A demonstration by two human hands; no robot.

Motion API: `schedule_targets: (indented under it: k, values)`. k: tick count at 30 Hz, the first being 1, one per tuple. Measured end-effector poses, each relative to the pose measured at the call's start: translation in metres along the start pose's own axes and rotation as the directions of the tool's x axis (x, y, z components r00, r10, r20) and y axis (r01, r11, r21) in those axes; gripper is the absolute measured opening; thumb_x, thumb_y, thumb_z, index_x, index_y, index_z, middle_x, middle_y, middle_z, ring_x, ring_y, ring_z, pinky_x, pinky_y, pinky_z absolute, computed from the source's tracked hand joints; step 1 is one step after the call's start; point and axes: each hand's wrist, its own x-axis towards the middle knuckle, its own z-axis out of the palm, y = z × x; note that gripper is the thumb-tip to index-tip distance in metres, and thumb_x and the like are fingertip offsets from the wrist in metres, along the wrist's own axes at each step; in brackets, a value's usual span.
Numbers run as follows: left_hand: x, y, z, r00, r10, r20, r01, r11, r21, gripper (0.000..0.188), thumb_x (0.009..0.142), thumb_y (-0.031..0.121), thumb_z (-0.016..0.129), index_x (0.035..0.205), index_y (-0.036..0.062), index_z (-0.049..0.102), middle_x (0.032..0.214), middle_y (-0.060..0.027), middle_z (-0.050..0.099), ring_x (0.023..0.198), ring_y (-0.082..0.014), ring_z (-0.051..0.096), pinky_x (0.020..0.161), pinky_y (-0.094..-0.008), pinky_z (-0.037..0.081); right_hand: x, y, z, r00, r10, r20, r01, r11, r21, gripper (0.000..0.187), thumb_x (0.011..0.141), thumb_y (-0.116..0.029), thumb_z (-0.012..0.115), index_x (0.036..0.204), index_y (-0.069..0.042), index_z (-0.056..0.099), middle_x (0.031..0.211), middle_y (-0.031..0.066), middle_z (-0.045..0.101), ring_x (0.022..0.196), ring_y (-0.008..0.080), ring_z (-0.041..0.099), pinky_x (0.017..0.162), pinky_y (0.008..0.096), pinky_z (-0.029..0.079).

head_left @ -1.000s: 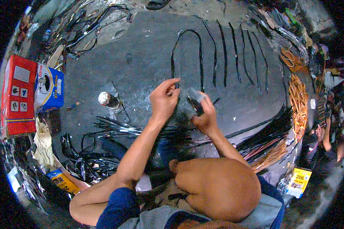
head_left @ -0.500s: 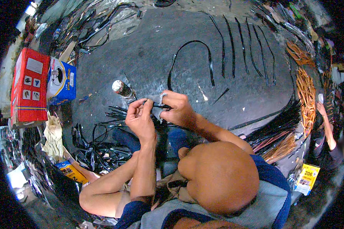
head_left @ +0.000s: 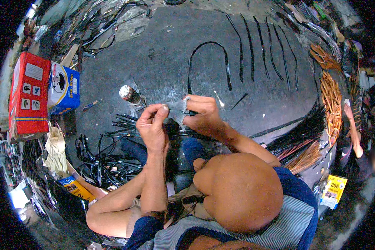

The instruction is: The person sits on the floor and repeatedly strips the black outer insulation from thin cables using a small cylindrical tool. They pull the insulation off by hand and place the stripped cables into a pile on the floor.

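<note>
My left hand [head_left: 153, 127] is closed, thumb and forefinger pinched together; what lies between their tips is too small to make out. Close beside it, my right hand [head_left: 205, 114] grips a thin grey rag [head_left: 177, 107], which spans toward the left fingertips. Something dark shows among the right fingers. Beyond my left hand stands a stained container [head_left: 132, 95] with a white top. A bundle of glossy black strips [head_left: 125, 123] lies below it, near my legs. On the floor ahead, one black strip [head_left: 208, 43] bends in an arch.
Several black strips [head_left: 260, 46] lie apart at the far right. A red box [head_left: 29, 93] and a blue-and-white box [head_left: 64, 89] stand at left. Orange-brown strands [head_left: 331, 106] and a dark strand pile [head_left: 298, 135] lie right. Another person's arm [head_left: 353, 129] shows at the right rim.
My right hand has moved right, away from the left, and the grey rag now spans the wider gap. The dark strip seen between the hands is no longer visible there.
</note>
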Motion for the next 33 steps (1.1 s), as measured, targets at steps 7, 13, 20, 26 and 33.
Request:
schedule_targets:
  k: [7, 13, 20, 26, 33]
  values:
    - [0.014, 0.039, -0.015, 0.988, 0.155, 0.012, -0.151, 0.976, -0.155, 0.006, 0.084, 0.000, 0.065, 0.089, -0.0005, 0.066, 0.082, -0.0065, 0.066, 0.068, -0.0103, 0.055, 0.067, -0.0229, 0.045, -0.006, -0.015, -0.025, 0.995, 0.007, 0.099, -0.012, 0.999, 0.050, 0.022, 0.061, -0.011, 0.071, 0.081, -0.004, 0.066, 0.074, 0.0127, 0.061, 0.068, 0.0329, 0.062, 0.060, 0.0395, 0.050]
    - [0.040, 0.036, -0.008, 0.923, 0.279, 0.265, -0.227, 0.951, -0.210, 0.046, 0.079, 0.004, 0.065, 0.124, 0.0014, 0.052, 0.124, -0.0168, 0.054, 0.107, -0.0206, 0.054, 0.090, -0.0296, 0.044, 0.002, -0.012, -0.040, 0.997, -0.026, 0.070, 0.021, 0.997, 0.070, 0.031, 0.061, -0.010, 0.076, 0.091, -0.005, 0.071, 0.082, 0.0118, 0.067, 0.074, 0.0291, 0.066, 0.066, 0.0352, 0.052]
    - [0.158, -0.099, 0.063, 0.513, 0.103, 0.852, -0.759, 0.519, 0.394, 0.083, 0.068, -0.012, 0.051, 0.145, 0.0120, 0.032, 0.150, -0.0134, 0.032, 0.138, -0.0278, 0.033, 0.111, -0.0358, 0.031, 0.079, -0.044, -0.085, 0.976, 0.143, -0.166, -0.073, 0.927, 0.367, 0.044, 0.067, -0.028, 0.085, 0.095, 0.001, 0.068, 0.087, 0.0075, 0.068, 0.065, 0.0131, 0.062, 0.056, 0.0252, 0.048]
    - [0.143, -0.153, 0.148, 0.308, -0.061, 0.949, -0.806, 0.513, 0.294, 0.059, 0.072, 0.001, 0.058, 0.129, 0.0157, 0.051, 0.133, -0.0076, 0.051, 0.119, -0.0292, 0.052, 0.096, -0.0402, 0.047, 0.092, -0.074, -0.137, 0.857, 0.448, -0.254, -0.060, 0.577, 0.815, 0.059, 0.068, -0.039, 0.084, 0.106, -0.003, 0.056, 0.093, 0.0079, 0.060, 0.047, 0.0067, 0.045, 0.037, 0.0173, 0.034]
    - [0.122, -0.171, 0.170, 0.382, -0.057, 0.922, -0.877, 0.293, 0.381, 0.015, 0.080, 0.018, 0.060, 0.089, 0.0071, 0.065, 0.101, -0.0129, 0.065, 0.094, -0.0336, 0.063, 0.076, -0.0447, 0.054, 0.093, -0.123, -0.234, 0.875, 0.151, -0.461, 0.313, 0.548, 0.775, 0.020, 0.079, -0.008, 0.068, 0.089, -0.005, 0.051, 0.072, 0.0001, 0.049, 0.048, 0.0067, 0.037, 0.052, 0.0174, 0.037]
